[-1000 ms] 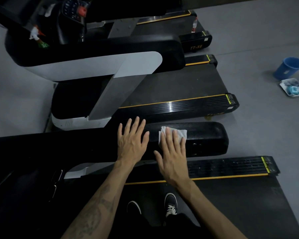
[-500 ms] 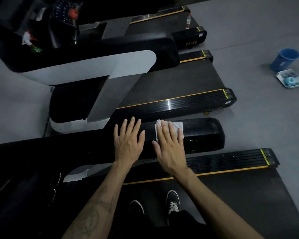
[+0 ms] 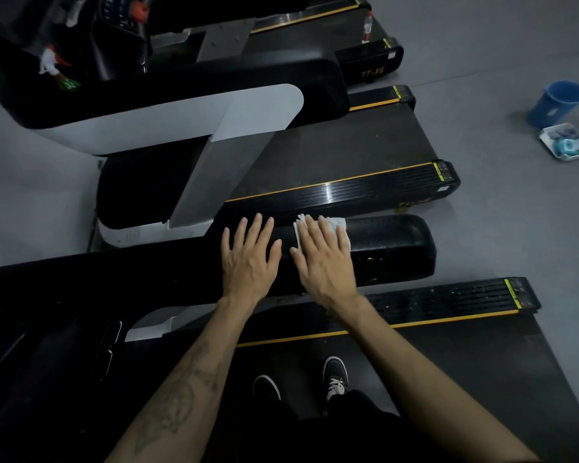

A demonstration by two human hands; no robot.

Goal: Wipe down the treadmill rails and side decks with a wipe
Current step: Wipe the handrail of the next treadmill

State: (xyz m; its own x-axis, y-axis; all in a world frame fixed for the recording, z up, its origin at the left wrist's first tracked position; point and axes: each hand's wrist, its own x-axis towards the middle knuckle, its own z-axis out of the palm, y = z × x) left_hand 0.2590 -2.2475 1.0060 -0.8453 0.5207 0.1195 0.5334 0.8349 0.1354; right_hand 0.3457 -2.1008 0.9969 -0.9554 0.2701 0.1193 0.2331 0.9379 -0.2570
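Right hand (image 3: 323, 259) — fingers straight, flat, pressing a white wipe (image 3: 335, 225) onto the black padded handrail (image 3: 395, 245).
Left hand (image 3: 249, 259) — flat, spread, resting bare on the same rail just beside, holding nothing.
Rail's long axis runs left-right; its unwiped end lies rightward, nearer the right hand.
Side deck (image 3: 448, 297) — ribbed, yellow-edged, below the rail.
Blue bucket (image 3: 555, 103) — well apart on the floor.

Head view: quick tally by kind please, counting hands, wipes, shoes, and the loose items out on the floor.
Hands: 2, left hand and right hand, both flat on the black rail
Wipes: 1, white wipe under the right hand
Shoes: 2
Blue bucket: 1
White tray: 1
Total: 7
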